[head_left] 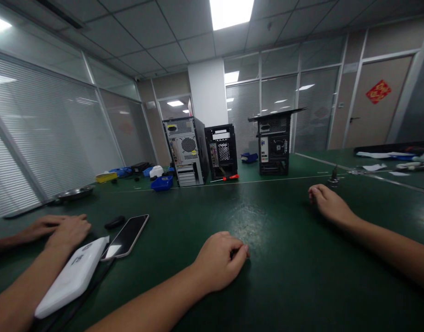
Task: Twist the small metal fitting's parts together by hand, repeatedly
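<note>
My left hand [220,260] rests on the green table [267,286] in a loose fist, thumb side toward the middle. Nothing shows between its fingers. Over to the right, my right hand [331,205] lies on the table with its fingers curled in, and I see no object in it. Just beyond it stands a small pointed metal piece [333,177], whose kind is unclear. Across the table are a grey computer case [187,150], a smaller black computer case [221,152] and another black computer case [274,147] with a panel lying on top.
A red-handled screwdriver [231,177] lies before the cases. Blue bins [161,183] and a metal dish [75,192] stand at the back left. A co-worker's hands [65,228] rest at left by a phone [127,236] and a white box-like device [73,276]. Papers [374,167] lie far right.
</note>
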A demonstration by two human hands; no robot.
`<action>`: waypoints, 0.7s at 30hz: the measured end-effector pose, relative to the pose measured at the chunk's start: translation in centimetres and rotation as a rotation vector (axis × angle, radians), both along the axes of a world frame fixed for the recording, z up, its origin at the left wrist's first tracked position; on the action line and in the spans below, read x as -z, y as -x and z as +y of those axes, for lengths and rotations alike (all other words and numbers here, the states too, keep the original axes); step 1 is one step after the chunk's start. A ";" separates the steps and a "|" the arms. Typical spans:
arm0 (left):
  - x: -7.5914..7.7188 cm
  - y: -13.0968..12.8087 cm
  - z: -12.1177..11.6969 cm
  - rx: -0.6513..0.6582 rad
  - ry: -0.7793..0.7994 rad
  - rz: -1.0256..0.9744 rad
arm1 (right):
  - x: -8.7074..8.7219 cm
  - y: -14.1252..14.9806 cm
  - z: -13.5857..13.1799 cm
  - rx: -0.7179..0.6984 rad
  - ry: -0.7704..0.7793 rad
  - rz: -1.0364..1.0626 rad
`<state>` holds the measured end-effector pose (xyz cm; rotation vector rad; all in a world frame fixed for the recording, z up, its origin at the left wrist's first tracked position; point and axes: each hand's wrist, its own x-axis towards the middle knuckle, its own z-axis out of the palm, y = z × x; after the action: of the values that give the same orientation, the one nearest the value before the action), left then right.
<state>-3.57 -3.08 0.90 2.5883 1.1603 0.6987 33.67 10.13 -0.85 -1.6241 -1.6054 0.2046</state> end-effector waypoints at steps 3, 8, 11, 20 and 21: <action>0.4 -0.1 0.1 0.007 -0.025 0.023 | 0.9 0.5 0.3 0.005 0.034 0.015; 0.8 -0.6 0.1 0.013 -0.133 0.159 | -0.5 2.3 -1.0 0.018 -0.026 0.010; 0.9 -0.9 0.2 0.029 -0.149 0.251 | -3.6 2.7 -2.2 0.047 -0.163 0.013; 1.1 -0.9 0.4 -0.004 -0.117 0.227 | -5.3 0.3 -4.7 0.146 -0.333 0.034; 1.1 -0.9 0.4 -0.008 -0.110 0.235 | -4.4 -0.1 -4.7 0.140 -0.302 0.026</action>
<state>-2.69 -2.70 -0.16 2.8207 1.2303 0.4810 33.72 5.47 3.54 -1.4845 -1.4191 -0.0867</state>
